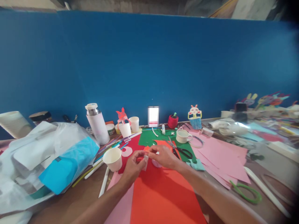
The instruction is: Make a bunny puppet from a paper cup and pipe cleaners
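Note:
My left hand (135,165) and my right hand (164,156) meet above the near paper, fingertips pinched close together. Between them shows a small orange paper piece (146,149), partly covered by the fingers. A small clear, whitish thing (145,164) hangs at my left fingertips; its kind is too blurred to tell. Beneath my wrists lies a red-orange paper sheet (163,196). Black-handled scissors (185,153) rest to the right of my right hand, and a white paper cup (112,159) stands left of my left hand.
A white thermos (97,124) and a plastic bag with papers (58,155) are on the left. Pink sheets (224,155), a mug (183,136) and a green pipe cleaner (247,194) lie right. Paper-figure cups (195,122) stand before the blue wall (149,62).

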### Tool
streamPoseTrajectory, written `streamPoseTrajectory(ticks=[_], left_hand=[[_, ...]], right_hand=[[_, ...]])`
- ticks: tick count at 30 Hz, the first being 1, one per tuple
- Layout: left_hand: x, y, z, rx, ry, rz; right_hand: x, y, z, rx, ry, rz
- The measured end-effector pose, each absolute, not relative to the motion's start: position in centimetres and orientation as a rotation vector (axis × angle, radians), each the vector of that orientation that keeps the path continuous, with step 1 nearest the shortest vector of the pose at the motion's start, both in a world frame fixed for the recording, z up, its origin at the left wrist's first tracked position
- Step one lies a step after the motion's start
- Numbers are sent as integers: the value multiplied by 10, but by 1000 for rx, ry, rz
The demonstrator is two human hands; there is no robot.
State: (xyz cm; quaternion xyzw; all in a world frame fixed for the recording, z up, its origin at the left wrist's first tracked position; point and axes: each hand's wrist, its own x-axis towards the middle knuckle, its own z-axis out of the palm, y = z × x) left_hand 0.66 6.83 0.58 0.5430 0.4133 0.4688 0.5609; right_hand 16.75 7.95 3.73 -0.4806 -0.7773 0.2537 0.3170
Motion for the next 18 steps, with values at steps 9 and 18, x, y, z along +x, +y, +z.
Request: streamPoseTrajectory(ticks=[9,18], left_hand=[[7,74,-6,1349,1101,1130],[5,73,-1,1388,1104,1065]], right_hand=[[169,80,38,-1282,-2000,670],[168,82,33,-1266,-2002,607]])
